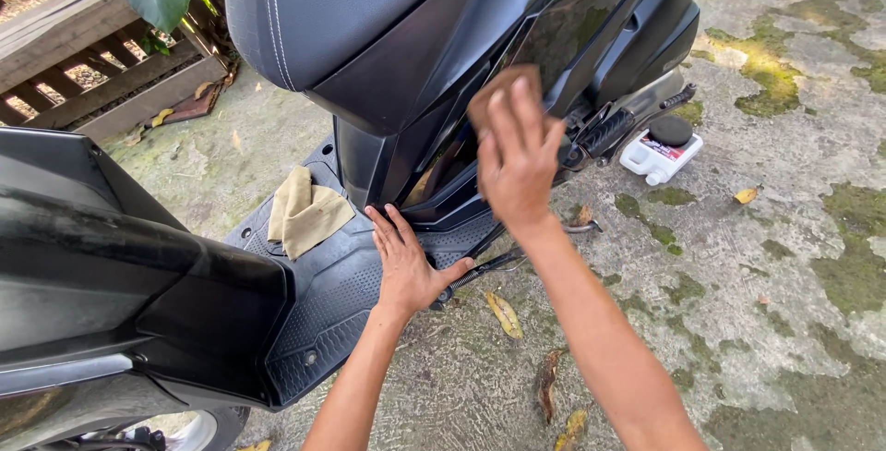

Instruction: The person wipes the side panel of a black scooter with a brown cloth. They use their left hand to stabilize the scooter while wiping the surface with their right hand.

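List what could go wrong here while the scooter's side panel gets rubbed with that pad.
1. The brown pad under the right hand may carry grit and scratch the glossy black panel.
2. The left hand braces on the floorboard edge and could slip.
3. The white bottle stands on the mossy concrete, easily knocked.

Both forearms bare; no sleeves, gloves, rings or watch visible.

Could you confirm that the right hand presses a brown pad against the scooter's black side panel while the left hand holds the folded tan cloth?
Not quite: the left hand rests flat on the footboard, and the folded tan cloth lies untouched beside it. The head view shows this. The right hand does press the brown pad against the black side panel.
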